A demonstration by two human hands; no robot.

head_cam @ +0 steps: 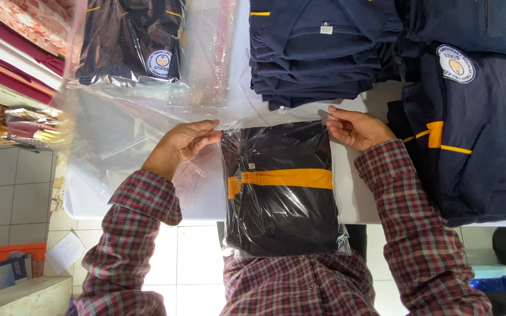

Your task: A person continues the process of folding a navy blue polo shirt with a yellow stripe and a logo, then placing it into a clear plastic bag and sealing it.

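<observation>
Bagged navy garment (282, 187) hangs below both hands' fingers (209, 136), pinched shut on its top corners.

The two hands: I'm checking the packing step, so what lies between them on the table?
In the head view, the top edge of the clear bag with a folded navy garment spans from the left hand to the right hand.

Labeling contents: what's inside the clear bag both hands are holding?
Inside the clear plastic bag: one folded dark navy garment with an orange band. Left hand and right hand pinch the bag's top corners. Anything beneath the fold is hidden.
</observation>
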